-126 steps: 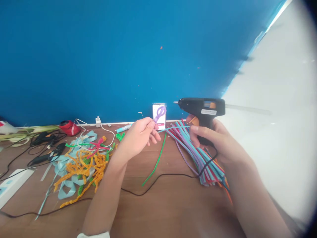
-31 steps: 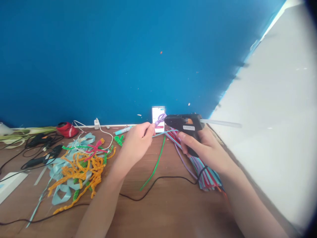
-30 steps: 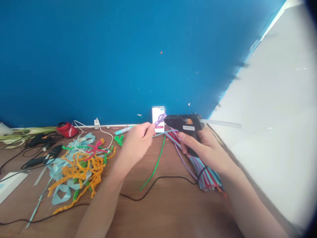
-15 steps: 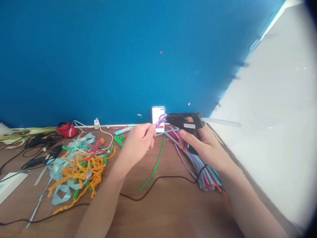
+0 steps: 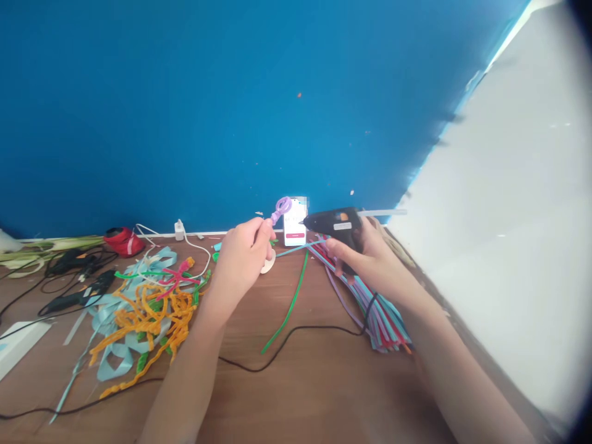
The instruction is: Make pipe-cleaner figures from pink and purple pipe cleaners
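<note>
Between the fingertips of my left hand [image 5: 247, 253] is a purple pipe cleaner [image 5: 283, 205], its upper end bent into loops. My right hand [image 5: 365, 250] is wrapped round the handle of a black glue gun [image 5: 335, 223], whose nozzle points left. A clear glue stick [image 5: 383, 212] sticks out of its back. The nozzle is apart from the purple loops, a short way to their right. Behind them a phone [image 5: 295, 231] with a lit screen leans against the wall. A pale round disc [image 5: 268, 263] shows just under my left fingers.
Under my right arm lies a bundle of coloured pipe cleaners [image 5: 382, 320]. A green pipe cleaner [image 5: 291, 308] and a black cord [image 5: 300, 330] cross the table. On the left are orange pipe cleaners [image 5: 152, 314], blue ribbon [image 5: 115, 364], another glue gun [image 5: 78, 296] and a red roll [image 5: 124, 242].
My left hand has moved left with the purple pipe cleaner, away from the nozzle. The glue gun has shifted slightly left and tilted. The pale disc has come into sight.
</note>
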Demonstrator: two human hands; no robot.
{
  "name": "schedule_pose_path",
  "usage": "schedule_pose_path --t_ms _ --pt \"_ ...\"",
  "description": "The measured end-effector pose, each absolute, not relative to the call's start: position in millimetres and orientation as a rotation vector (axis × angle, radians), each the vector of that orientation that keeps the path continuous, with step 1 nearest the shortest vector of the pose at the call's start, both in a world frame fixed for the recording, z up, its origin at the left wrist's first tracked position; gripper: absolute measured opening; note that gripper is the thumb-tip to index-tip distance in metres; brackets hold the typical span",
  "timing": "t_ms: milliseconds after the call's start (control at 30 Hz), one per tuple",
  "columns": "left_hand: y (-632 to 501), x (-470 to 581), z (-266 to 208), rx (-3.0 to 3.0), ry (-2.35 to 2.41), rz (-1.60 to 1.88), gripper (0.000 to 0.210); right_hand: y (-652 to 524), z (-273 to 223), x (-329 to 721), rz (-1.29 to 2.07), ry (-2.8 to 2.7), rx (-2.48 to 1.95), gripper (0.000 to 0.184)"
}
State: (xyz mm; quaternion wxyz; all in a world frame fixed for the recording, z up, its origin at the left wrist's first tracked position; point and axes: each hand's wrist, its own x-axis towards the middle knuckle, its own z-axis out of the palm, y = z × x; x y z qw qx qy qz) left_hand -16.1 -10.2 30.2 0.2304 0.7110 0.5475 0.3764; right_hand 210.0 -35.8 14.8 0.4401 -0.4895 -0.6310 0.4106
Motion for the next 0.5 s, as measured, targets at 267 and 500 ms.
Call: schedule_pose_path --t_ms 267,500 --pt "-10 -18 30 1.949 1.521 1.06 0.038 -4 -8 217 1.146 -1.628 -1.23 0.033" --pt "-11 -17 31 1.987 1.557 1.04 0.036 7 -48 202 1.341 -1.658 -1.407 0.038"
